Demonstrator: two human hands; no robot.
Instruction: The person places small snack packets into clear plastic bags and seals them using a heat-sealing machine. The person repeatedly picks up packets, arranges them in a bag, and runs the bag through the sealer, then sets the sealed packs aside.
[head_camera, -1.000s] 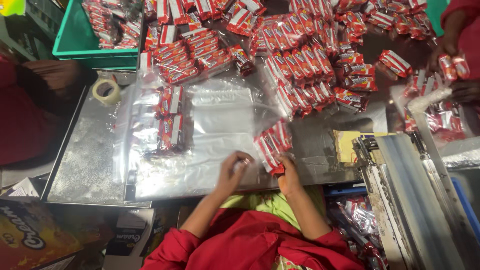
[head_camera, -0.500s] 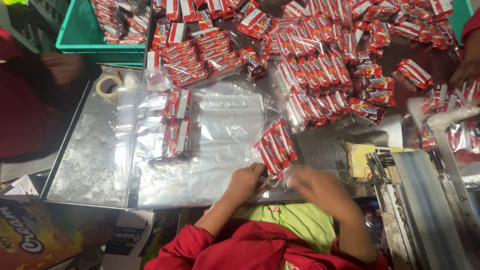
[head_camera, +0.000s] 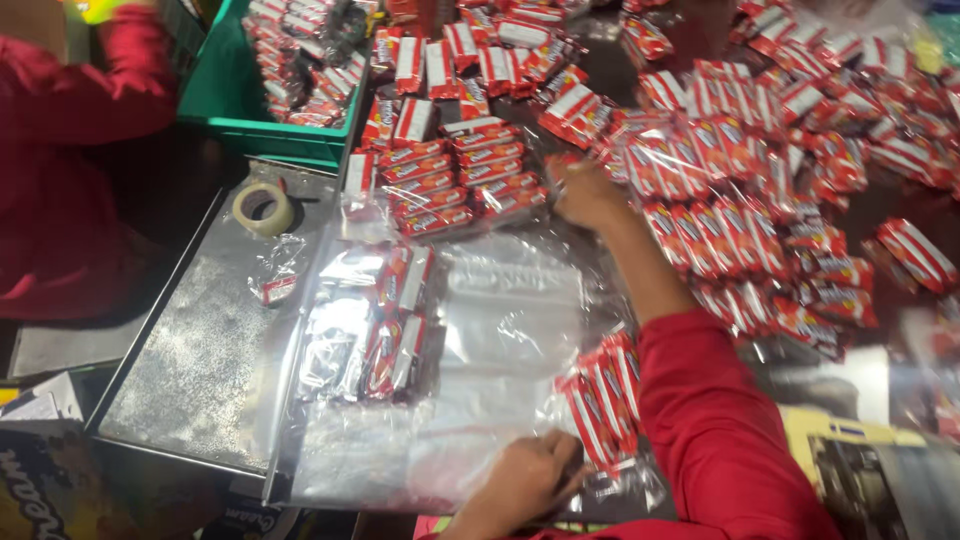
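Left hand (head_camera: 525, 478) lies flat, fingers released, on clear bags (head_camera: 470, 380) at the tabletop's (head_camera: 190, 350) near edge. Right hand (head_camera: 585, 195) reaches among red packets (head_camera: 700, 180); grip cannot be told.

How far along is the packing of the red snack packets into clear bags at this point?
Early on, it seems. Done: one filled bundle lies by the left hand, and more bagged packets sit on the clear bags. In hand: the right hand reaches into the loose packets. Left: that large loose heap and the stacked rows, with more in the green crate.
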